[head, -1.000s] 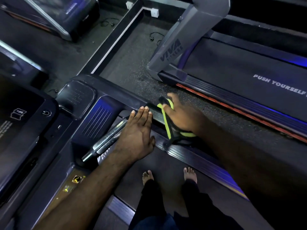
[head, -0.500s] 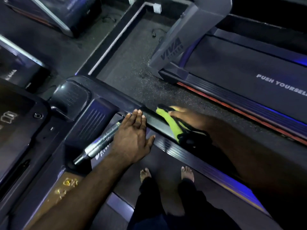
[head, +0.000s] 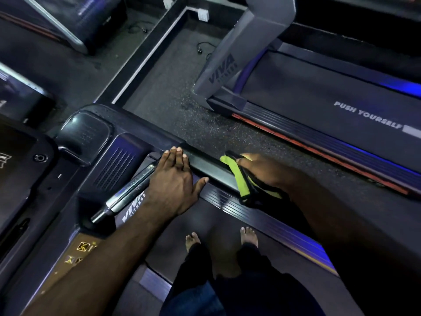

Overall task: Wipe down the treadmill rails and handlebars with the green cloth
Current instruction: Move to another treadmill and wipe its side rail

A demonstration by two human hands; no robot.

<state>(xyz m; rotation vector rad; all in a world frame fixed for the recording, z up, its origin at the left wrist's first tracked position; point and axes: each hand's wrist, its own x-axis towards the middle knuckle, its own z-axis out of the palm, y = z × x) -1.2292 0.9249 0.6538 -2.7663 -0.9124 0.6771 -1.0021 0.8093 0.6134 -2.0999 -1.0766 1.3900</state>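
I stand barefoot on a dark treadmill, looking down. My right hand presses the green cloth, edged in black, onto the black right handrail that runs diagonally from the console. My left hand lies flat, fingers together, on the same rail nearer the console, partly over the silver grip bar. The ribbed side rail of the deck lies below the cloth. Part of the cloth is hidden under my right hand.
The console and a vented panel are at left. A second treadmill with "PUSH YOURSELF" on its belt stands at right across a speckled floor strip. My bare feet are on the belt.
My right hand has shifted the cloth a short way along the handrail. The view has tilted slightly. My left hand stays on the rail.
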